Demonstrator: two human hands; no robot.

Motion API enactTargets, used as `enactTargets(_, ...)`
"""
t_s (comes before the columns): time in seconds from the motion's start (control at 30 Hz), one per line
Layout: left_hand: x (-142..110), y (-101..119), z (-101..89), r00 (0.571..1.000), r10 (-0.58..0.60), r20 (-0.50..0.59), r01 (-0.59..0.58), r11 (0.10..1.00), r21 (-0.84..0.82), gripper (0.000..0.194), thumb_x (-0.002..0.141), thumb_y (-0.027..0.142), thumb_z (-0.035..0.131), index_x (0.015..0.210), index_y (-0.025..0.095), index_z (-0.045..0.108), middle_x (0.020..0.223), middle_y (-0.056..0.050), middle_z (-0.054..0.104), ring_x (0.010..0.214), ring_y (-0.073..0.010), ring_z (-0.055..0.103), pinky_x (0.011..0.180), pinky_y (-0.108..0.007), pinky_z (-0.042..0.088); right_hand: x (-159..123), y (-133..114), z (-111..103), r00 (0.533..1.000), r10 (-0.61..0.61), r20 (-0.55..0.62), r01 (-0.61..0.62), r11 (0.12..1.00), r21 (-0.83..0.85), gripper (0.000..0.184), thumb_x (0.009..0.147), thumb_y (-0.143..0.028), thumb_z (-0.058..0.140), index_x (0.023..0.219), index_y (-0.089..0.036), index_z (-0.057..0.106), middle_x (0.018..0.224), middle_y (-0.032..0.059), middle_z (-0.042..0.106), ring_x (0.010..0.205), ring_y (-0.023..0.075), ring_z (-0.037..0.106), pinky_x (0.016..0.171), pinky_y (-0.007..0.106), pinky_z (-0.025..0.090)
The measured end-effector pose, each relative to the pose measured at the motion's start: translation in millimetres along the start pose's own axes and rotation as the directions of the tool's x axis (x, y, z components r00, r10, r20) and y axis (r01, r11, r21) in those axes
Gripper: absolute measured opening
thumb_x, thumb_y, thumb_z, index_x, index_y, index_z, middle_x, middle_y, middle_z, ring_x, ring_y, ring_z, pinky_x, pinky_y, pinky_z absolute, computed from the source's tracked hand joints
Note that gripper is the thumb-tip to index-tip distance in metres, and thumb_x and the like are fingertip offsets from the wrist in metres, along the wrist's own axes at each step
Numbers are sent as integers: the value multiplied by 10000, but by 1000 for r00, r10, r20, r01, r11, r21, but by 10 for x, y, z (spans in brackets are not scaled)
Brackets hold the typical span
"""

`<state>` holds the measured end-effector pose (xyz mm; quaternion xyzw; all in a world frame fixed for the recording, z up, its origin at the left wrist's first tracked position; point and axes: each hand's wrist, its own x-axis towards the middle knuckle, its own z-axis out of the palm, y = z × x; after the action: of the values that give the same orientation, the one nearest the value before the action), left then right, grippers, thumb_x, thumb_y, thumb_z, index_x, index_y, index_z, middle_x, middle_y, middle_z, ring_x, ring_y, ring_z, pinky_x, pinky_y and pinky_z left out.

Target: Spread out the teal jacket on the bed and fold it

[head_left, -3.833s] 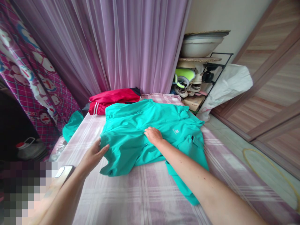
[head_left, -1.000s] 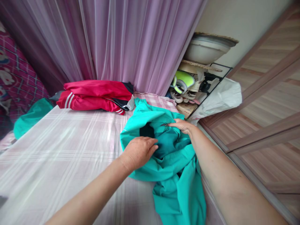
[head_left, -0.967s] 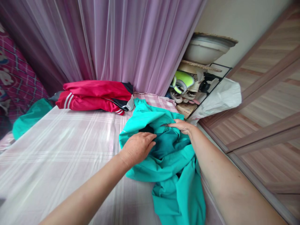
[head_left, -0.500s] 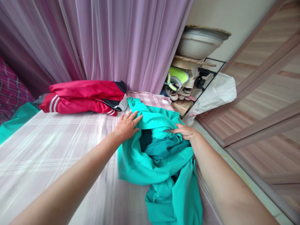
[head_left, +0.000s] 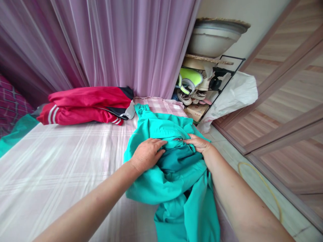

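A crumpled teal garment (head_left: pixel 171 185) lies on the bed, its lower part trailing toward me. A gathered cuff or hem shows at its far left corner. Near its middle is a short zipper (head_left: pixel 178 139) with a metal pull. My left hand (head_left: pixel 148 154) bends over the edge of the garment's opening, fingers and thumb closed on the fabric; the fold hides part of the grip. On the other side, my right hand (head_left: pixel 199 143) pinches the cloth just right of the zipper.
A folded red jacket (head_left: pixel 85 104) with white stripes lies at the bed's far edge, before a purple curtain (head_left: pixel 121 43). To the right stand a rack (head_left: pixel 220 95) holding shoes and basins, a white bag (head_left: pixel 232 97) and wooden cabinet doors (head_left: pixel 285 134). A yellow cord (head_left: pixel 275 195) lies on the floor.
My left hand has come down and right from the garment's upper left onto the opening's edge, its spread fingers now bent. The dark gap is covered. My right hand stays by the zipper.
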<state>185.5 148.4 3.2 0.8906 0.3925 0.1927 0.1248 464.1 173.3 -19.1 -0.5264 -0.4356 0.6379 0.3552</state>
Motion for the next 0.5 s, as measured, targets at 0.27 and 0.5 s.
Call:
enactTargets(0.27, 30, 210, 180, 979, -139, 150, 159, 979, -128, 226, 916, 344, 557, 1113, 270, 639, 1127, -13, 693, 1056, -203, 642, 913, -320, 516, 27, -12, 19, 999, -36, -20, 37, 999, 30, 469, 500, -301, 895, 934, -285, 718, 1045, 53, 767, 1011, 315, 710, 881, 461, 595)
enactTargets(0.5, -152, 565, 42, 939, -80, 335, 76, 997, 24, 455, 956, 315, 446, 1405, 250, 476, 1340, -85, 627, 1127, -290, 646, 942, -439, 524, 172, 61, -42, 974, -212, -79, 214, 977, 16, 550, 530, -419, 863, 1032, -267, 698, 1061, 31, 766, 1083, 295, 679, 965, 467, 533)
